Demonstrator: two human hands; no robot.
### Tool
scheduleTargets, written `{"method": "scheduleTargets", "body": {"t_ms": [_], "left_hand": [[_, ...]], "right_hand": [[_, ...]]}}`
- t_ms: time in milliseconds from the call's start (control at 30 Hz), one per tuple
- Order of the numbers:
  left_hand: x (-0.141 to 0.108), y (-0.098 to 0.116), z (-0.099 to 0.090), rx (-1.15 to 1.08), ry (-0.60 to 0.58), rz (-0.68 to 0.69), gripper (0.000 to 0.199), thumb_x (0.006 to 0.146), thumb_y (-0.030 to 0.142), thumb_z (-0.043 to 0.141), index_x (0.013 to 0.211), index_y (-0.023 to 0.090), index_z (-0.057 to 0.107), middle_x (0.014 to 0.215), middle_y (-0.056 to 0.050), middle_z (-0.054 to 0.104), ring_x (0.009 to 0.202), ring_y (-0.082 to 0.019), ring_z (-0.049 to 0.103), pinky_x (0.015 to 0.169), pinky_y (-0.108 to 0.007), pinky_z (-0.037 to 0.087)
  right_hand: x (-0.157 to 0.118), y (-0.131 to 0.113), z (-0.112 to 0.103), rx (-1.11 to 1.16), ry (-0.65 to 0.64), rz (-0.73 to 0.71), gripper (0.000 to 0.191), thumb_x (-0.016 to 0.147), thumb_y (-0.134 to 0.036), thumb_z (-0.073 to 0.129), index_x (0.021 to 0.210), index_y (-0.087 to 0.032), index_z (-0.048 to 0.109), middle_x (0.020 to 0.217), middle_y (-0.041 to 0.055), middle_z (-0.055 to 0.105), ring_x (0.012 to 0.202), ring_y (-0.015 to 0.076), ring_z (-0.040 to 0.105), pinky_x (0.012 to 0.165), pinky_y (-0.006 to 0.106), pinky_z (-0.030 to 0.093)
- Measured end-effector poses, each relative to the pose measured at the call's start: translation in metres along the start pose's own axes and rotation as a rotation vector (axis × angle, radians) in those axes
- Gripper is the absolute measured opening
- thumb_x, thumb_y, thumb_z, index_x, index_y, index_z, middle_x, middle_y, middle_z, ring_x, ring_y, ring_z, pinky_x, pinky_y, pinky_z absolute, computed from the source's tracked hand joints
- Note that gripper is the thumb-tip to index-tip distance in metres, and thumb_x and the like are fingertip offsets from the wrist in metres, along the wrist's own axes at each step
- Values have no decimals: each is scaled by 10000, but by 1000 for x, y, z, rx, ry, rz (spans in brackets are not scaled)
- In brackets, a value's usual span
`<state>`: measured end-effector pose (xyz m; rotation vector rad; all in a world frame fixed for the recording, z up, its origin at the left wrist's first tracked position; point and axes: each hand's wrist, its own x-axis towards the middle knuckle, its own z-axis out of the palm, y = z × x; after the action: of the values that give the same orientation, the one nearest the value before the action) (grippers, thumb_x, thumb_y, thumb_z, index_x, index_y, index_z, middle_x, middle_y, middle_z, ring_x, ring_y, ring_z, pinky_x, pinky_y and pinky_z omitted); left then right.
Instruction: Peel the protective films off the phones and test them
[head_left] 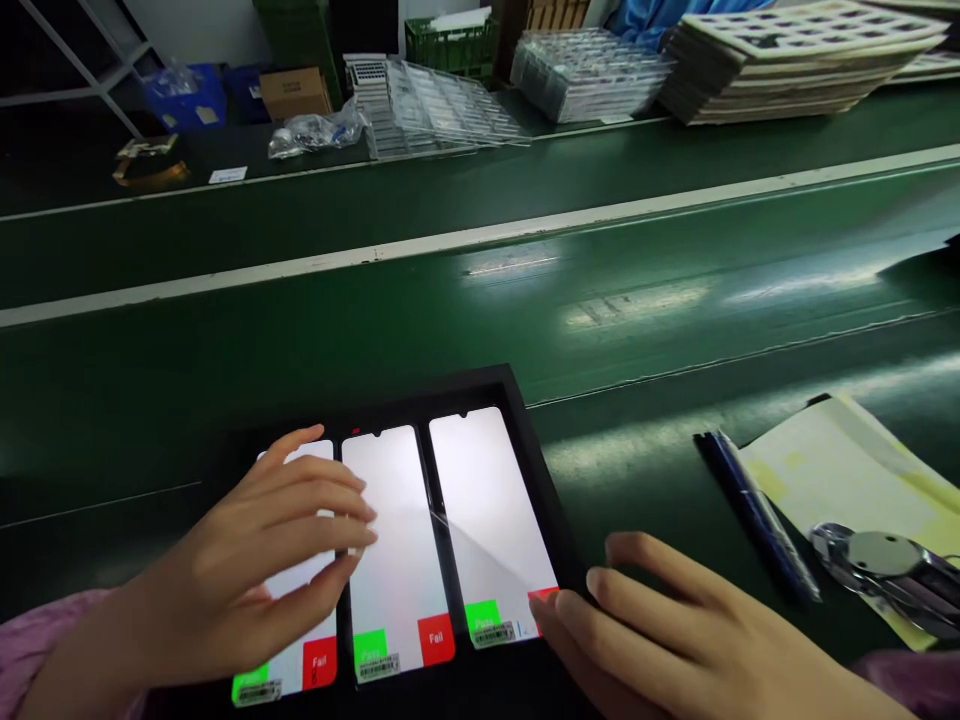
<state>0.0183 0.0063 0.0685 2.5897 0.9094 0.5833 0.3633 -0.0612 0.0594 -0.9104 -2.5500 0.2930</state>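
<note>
Three lit phone screens (pixel 394 530) lie side by side in a black tray (pixel 536 470), showing white with green "Pass" and red "Fail" squares at their lower ends. My left hand (pixel 277 550) is over the left screen, its fingertips reaching the middle one; the fingers are curved and apart, holding nothing. At the lower corner of the right screen (pixel 480 490), my right hand (pixel 667 630) has thumb and forefinger pinched together. A faint clear film (pixel 480 550) seems to run from that pinch across the glass; its edges are hard to see.
Right of the tray lie pens (pixel 761 515), a yellowed paper pad (pixel 855 480) and a metal-and-clear tool (pixel 885 560). Beyond a pale rail (pixel 375 252) stand clear plastic trays (pixel 450 105), a stack of white-topped trays (pixel 795 60), a cardboard box (pixel 295 94) and a blue bin (pixel 184 98).
</note>
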Motion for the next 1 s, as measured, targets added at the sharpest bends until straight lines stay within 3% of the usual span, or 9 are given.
{"method": "scheduleTargets", "body": {"t_ms": [133, 200, 267, 367, 433, 600, 700, 867, 1000], "left_hand": [[4, -17, 7, 323, 90, -212, 256, 1037, 394, 575, 1201, 270, 727, 988, -52, 692, 881, -254, 655, 942, -508, 552], [3, -24, 8, 492, 43, -337, 398, 1060, 489, 470, 1178, 250, 766, 985, -101, 634, 883, -308, 596, 882, -564, 525], [2, -30, 8, 549, -15, -409, 452, 1065, 503, 422, 1207, 252, 770, 1019, -127, 608, 947, -355, 571, 894, -613, 502], [4, -31, 10, 504, -33, -430, 440, 1061, 504, 428, 1214, 273, 770, 1033, -129, 597, 996, -378, 559, 899, -639, 493], [7, -29, 10, 466, -19, -428, 419, 1059, 499, 442, 1175, 288, 785, 1023, -124, 597, 989, -370, 563, 900, -650, 490], [18, -21, 9, 387, -3, -465, 377, 1055, 460, 471, 1103, 297, 807, 1026, -93, 590, 1039, -345, 567, 985, -683, 449], [22, -17, 8, 354, -22, -505, 358, 1057, 455, 497, 1081, 283, 810, 1033, -71, 579, 1073, -330, 560, 1020, -685, 431], [25, -11, 11, 353, 71, -468, 322, 1029, 480, 565, 1006, 283, 819, 976, -75, 576, 1020, -329, 576, 965, -646, 474], [28, -6, 8, 346, 57, -449, 293, 1031, 477, 587, 974, 279, 795, 972, -45, 598, 993, -283, 588, 948, -557, 512]], "right_hand": [[38, 28, -1, -50, 25, -56, 235, 1035, -86, 509, 1014, -202, 712, 856, 19, 699, 739, 161, 547, 723, 377, 399], [61, 46, 4, -101, 35, 92, 186, 1052, -146, 508, 1000, -207, 675, 992, 62, 733, 835, 192, 565, 757, 371, 395], [81, 63, 10, -132, -35, 310, 168, 1077, -227, 471, 1047, -191, 632, 925, 74, 723, 894, 243, 572, 793, 391, 415], [97, 74, 12, -133, -132, 440, 173, 1073, -215, 421, 1108, -187, 588, 859, 60, 706, 946, 287, 592, 831, 438, 448], [98, 72, 8, -75, -86, 426, 153, 1059, -191, 429, 1114, -196, 571, 920, 52, 714, 947, 271, 613, 831, 435, 476], [84, 48, -11, 39, 206, 428, 117, 1083, -241, 463, 1132, -222, 568, 1049, 25, 709, 950, 206, 689, 893, 423, 553], [79, 36, -17, 106, 286, 433, 79, 1085, -234, 484, 1117, -236, 556, 1092, -1, 702, 976, 177, 717, 942, 407, 571], [82, 38, -10, 120, 272, 425, 86, 1076, -198, 491, 1122, -190, 563, 1108, 9, 698, 982, 183, 724, 967, 420, 558], [89, 46, 1, 35, 108, 513, 103, 1073, -195, 499, 1147, -197, 570, 1074, 46, 735, 1035, 253, 672, 939, 470, 531]]}}
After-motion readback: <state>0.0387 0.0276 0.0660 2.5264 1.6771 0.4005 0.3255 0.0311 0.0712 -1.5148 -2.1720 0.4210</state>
